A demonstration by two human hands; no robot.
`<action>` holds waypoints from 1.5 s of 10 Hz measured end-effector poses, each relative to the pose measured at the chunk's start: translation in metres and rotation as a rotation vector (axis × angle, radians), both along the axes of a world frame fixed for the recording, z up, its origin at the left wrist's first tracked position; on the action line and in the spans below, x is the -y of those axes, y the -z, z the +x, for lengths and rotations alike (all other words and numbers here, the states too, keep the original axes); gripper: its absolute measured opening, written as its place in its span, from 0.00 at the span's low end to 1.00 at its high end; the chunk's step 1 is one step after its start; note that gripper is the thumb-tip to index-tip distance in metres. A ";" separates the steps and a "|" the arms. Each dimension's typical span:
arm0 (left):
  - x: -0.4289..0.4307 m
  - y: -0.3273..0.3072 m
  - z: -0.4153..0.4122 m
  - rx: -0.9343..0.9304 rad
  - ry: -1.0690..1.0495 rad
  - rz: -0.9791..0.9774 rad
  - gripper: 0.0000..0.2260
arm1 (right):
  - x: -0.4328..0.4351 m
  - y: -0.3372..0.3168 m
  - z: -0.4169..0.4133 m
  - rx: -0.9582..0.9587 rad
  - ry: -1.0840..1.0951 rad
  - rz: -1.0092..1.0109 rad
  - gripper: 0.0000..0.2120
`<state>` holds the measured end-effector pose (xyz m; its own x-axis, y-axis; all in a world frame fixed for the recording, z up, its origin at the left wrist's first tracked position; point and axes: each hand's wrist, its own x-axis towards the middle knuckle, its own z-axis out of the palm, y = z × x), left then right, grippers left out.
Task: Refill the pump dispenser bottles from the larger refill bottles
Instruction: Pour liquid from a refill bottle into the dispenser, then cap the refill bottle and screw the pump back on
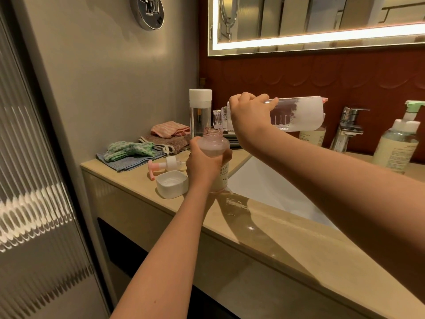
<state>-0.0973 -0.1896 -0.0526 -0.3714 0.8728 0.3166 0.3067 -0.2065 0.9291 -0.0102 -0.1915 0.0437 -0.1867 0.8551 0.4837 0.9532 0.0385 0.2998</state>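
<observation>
The left forearm enters from the lower edge and the right forearm from the right edge; both reach over the table (264,245).

1. Left hand (202,163): fingers curled round the body of the pump dispenser bottle (213,146), gripping it firmly. The bottle stands upright with its neck open and its pump removed. Its base is at the table edge just beside the sink (264,183); whether it bears on the surface cannot be told.
2. Right hand (247,111): fingers and thumb wrapped round the refill bottle (301,113), holding it from above. The bottle is tipped close to horizontal, base to the right. Its uncapped mouth points left, above and just beside the dispenser neck, not touching it. No stream is visible between the two openings.
3. Removed parts: the pink-and-white pump head (164,166) lies on its side on the table to the left of the left hand. A white cap (172,184) sits open side up just in front of it.

Surroundings: a tall clear bottle with a white lid (200,111) stands behind the dispenser. Folded cloths (131,154) lie at the far left of the table. A chrome faucet (347,127) and two further pump bottles (397,146) stand at the right.
</observation>
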 end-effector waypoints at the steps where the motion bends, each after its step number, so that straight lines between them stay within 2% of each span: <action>1: 0.000 0.000 0.000 0.003 -0.002 0.003 0.35 | 0.002 0.000 0.000 -0.007 0.000 -0.007 0.31; 4: 0.001 -0.001 -0.001 0.003 0.015 0.001 0.34 | 0.006 0.001 0.007 -0.123 -0.004 -0.093 0.31; 6: -0.001 -0.002 -0.008 -0.001 0.082 -0.026 0.35 | -0.003 0.003 0.015 -0.405 -0.110 -0.165 0.24; 9: -0.001 -0.011 -0.021 -0.017 0.239 -0.129 0.42 | -0.014 0.000 0.026 -0.692 -0.140 -0.227 0.29; 11: 0.005 -0.026 -0.045 -0.244 0.484 -0.308 0.45 | -0.041 0.009 0.031 -0.957 -0.171 -0.253 0.37; 12: 0.004 -0.037 -0.060 -0.271 0.555 -0.394 0.44 | -0.055 0.016 0.027 -1.047 -0.177 -0.205 0.38; 13: -0.002 -0.047 -0.074 -0.246 0.531 -0.395 0.40 | -0.071 0.024 0.021 -1.092 -0.196 -0.183 0.38; 14: -0.012 -0.048 -0.087 -0.366 0.416 -0.342 0.34 | -0.088 0.034 0.015 -1.123 -0.211 -0.214 0.33; 15: -0.029 -0.040 -0.102 -0.620 0.255 -0.318 0.31 | -0.098 0.041 0.013 -1.185 -0.207 -0.204 0.32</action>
